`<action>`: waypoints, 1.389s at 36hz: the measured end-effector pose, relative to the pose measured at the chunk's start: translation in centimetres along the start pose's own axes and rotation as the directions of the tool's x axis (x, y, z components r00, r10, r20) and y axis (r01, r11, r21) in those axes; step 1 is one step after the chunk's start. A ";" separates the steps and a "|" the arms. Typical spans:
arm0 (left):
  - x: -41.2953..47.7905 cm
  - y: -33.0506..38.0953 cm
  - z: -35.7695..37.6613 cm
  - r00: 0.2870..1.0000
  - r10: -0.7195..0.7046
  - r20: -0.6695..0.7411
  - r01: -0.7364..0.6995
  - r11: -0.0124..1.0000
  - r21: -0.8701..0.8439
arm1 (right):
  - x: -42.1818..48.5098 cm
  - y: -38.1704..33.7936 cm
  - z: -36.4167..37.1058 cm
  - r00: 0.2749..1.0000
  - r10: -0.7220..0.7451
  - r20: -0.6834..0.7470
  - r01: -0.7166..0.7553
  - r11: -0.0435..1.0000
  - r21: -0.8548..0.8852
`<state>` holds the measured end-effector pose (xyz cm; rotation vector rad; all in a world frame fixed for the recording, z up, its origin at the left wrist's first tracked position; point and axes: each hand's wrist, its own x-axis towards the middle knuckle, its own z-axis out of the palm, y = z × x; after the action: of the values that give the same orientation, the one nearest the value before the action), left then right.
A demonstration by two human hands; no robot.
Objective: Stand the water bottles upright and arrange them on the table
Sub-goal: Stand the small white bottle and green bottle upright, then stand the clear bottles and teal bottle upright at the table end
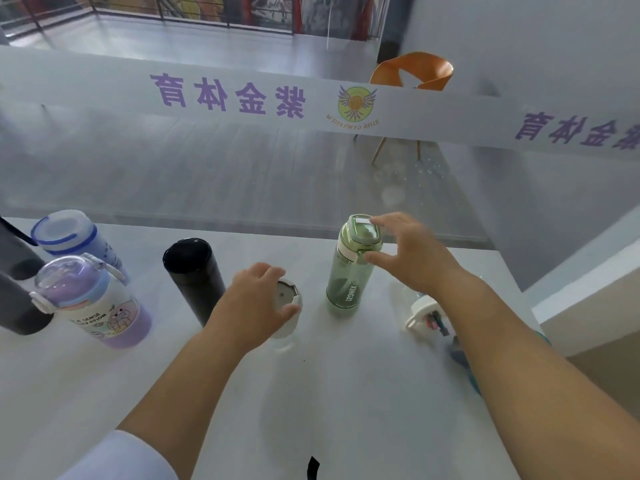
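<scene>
Behind our white table [346,410] runs a glass partition with a white band of purple lettering [228,95], and an orange chair [412,72] stands beyond it. Nearest our hands, the green bottle [349,271] stands upright toward the far right of the table, tinted see-through; we cannot tell whether it holds anything. Just left of it a clear bottle with a white cap [287,303] also stands upright, mostly hidden under our left hand. Further left stands a black flask [195,275], then a lilac cartoon-printed bottle [100,306] with a clear domed lid, a blue-rimmed bottle [72,237] behind it, and two dark bottles [17,282] at the left edge, all upright. To the right, a clear bottle with a white lid [427,315] lies on its side, partly covered by our right forearm. Our left hand [256,303] is half curled over the white cap, fingers wrapping its rim. Our right hand [412,254] is spread wide beside the green bottle's lid, thumb and fingertips touching or just off it; we cannot tell which.
</scene>
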<state>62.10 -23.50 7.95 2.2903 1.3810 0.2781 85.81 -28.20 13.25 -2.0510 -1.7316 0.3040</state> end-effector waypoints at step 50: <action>8.3 19.2 20.4 0.941 0.055 0.333 -0.087 0.993 0.083 | -15.9 26.2 -1.8 0.842 0.272 0.466 -0.140 0.944 -0.298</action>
<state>89.15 -29.40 -1.34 2.3350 1.1642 -0.1507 106.54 -47.28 0.98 -2.5225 -1.9142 0.7874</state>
